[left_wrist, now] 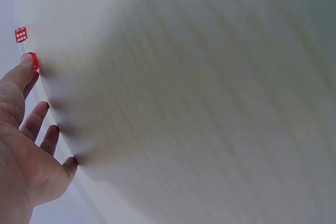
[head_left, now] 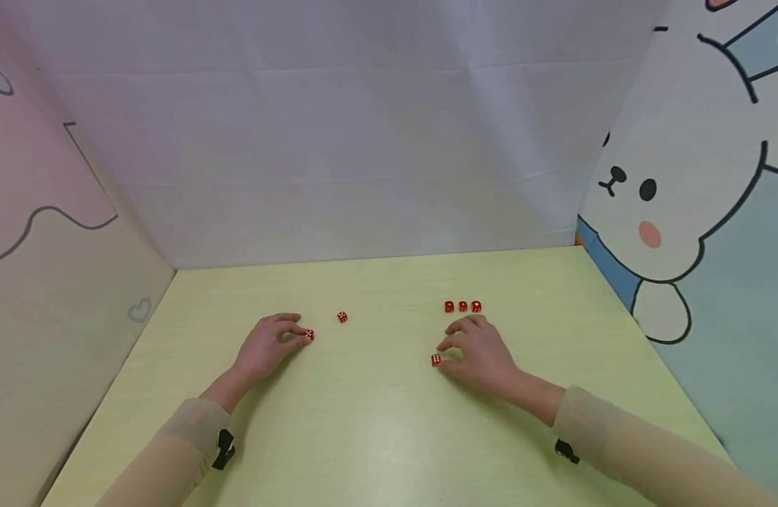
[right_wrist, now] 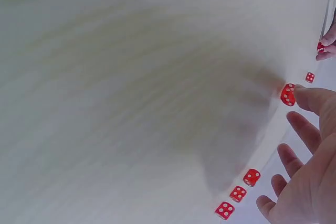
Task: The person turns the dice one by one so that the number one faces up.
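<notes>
Three red dice (head_left: 462,306) stand in a short row just beyond the right hand (head_left: 480,355), while three others sit outside it, the arranging apparently only partway along. One die (head_left: 309,334) is pinched between thumb and index finger of the left hand (head_left: 268,346); a lone die (head_left: 342,317) lies just past that grip, toward the other hand. Across the table (head_left: 376,422), the right thumb touches a fourth die (head_left: 436,360), index finger narrowly apart, both forearms reaching forward and inward.
</notes>
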A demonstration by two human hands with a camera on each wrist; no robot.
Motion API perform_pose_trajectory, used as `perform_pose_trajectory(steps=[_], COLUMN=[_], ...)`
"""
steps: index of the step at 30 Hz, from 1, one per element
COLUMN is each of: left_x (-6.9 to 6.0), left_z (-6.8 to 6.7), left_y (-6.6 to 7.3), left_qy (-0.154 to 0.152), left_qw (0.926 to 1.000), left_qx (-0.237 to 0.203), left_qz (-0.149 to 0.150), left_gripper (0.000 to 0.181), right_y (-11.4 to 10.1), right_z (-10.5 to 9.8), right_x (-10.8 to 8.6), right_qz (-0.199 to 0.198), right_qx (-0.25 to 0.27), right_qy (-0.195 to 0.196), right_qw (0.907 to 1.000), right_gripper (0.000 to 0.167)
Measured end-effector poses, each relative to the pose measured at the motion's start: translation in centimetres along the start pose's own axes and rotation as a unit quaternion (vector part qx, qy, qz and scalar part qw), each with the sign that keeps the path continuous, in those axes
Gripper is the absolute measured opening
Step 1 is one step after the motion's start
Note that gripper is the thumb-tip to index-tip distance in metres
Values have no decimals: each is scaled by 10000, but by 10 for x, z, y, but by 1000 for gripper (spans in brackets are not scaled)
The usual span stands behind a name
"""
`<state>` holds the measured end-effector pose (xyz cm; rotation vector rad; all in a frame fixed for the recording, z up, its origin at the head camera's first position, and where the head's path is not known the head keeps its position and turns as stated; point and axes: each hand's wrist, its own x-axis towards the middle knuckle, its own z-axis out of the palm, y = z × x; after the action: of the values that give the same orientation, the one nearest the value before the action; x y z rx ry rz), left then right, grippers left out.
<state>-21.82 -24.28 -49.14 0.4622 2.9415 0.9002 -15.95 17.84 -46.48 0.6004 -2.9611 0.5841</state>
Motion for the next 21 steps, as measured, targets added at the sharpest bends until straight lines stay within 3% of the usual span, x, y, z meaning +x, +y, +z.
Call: perform_pose_trajectory(steps=[21], left_x=[1], left_z=[9], left_y=[-7], left_qy=[-21], left_qw=[10000], left_qx=[-76], left_qz=[-25], left_gripper=[19], right_y=[-6], right_z=[4], right_x=[9], right_qz=[-154], right_qx=[-432], right_qy=[-253], right_qw=[9986], right_gripper=[10])
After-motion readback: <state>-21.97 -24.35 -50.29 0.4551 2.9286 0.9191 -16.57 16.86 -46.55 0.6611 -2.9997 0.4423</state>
